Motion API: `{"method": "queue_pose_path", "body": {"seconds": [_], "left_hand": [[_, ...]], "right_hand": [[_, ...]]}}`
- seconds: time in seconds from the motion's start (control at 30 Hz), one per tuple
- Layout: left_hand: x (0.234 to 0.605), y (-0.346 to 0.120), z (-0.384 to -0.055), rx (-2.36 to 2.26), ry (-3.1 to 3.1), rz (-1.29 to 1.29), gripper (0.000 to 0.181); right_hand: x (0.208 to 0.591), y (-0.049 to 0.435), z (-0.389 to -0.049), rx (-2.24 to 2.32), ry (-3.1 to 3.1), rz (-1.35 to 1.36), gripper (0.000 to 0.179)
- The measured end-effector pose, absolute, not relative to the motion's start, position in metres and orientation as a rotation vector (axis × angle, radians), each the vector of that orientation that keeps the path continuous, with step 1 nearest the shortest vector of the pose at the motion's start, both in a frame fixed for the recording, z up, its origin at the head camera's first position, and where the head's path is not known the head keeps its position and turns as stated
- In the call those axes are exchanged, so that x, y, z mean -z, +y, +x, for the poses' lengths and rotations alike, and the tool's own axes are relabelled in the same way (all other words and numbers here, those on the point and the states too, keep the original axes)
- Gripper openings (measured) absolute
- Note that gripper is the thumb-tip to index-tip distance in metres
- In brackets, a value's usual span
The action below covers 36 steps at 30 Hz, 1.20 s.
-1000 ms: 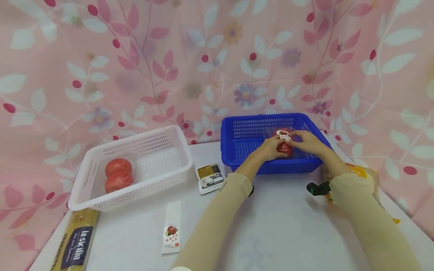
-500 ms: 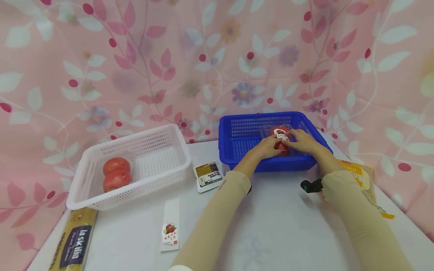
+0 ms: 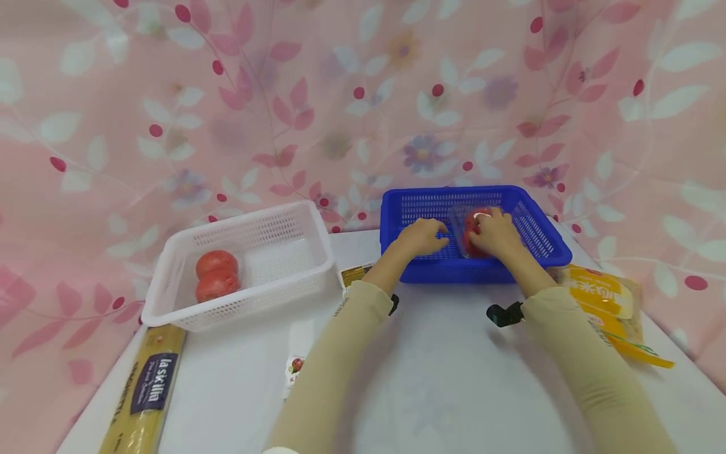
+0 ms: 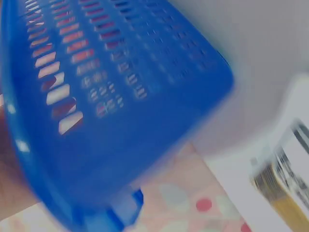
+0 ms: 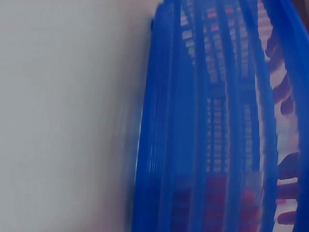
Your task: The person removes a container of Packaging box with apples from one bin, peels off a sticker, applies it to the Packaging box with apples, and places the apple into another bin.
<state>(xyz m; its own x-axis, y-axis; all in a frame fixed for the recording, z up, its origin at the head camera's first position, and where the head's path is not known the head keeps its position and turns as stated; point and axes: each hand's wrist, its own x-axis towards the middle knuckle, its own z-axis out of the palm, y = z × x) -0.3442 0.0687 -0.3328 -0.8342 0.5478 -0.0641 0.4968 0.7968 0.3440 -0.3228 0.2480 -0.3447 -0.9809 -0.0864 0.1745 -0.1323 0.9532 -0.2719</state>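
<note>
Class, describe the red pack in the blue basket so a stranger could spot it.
Find the blue basket, right of the white basket. Inside, near its middle, sits a clear pack of round red items. Unlike the white basket's red pack, this has the right hand on it.

Bare hands point(image 3: 421, 238) show beyond long beige sleeves point(image 3: 329, 359), with small black pieces point(image 3: 505, 314) at the wrists.

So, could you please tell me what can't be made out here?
Head: part of the red pack, behind the right hand.
Head: most of the sachet and part of the strip, behind the left sleeve.
Head: near end of the spaghetti, cut off by the bottom edge.
Left wrist: the sachet's print, blurred.
</note>
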Motion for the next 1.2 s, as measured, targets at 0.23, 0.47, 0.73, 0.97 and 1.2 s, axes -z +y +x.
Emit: {"method": "queue_pose_path", "body": {"seconds": [0.23,0.47,0.73,0.97,1.2], "left_hand": [[0.33,0.015,-0.341,-0.702,3.072,0.754,0.038],[0.337,-0.06,-0.336,-0.956,3.38,0.595,0.048],[0.329,-0.147,-0.329,-0.701,3.452,0.367,0.061],[0.332,-0.22,-0.314,-0.588,3.385,0.108,0.07],[0.338,-0.266,-0.303,-0.489,3.344,-0.057,0.065]], "right_hand": [[0.342,0.197,-0.334,-0.466,-2.924,0.343,0.049],[0.338,0.139,-0.335,-0.558,-2.838,0.532,0.055],[0.339,0.085,-0.333,-0.498,-2.761,0.809,0.048],[0.343,0.043,-0.336,-0.475,-2.687,0.985,0.047],[0.344,0.003,-0.336,-0.523,-2.707,1.104,0.047]]}}
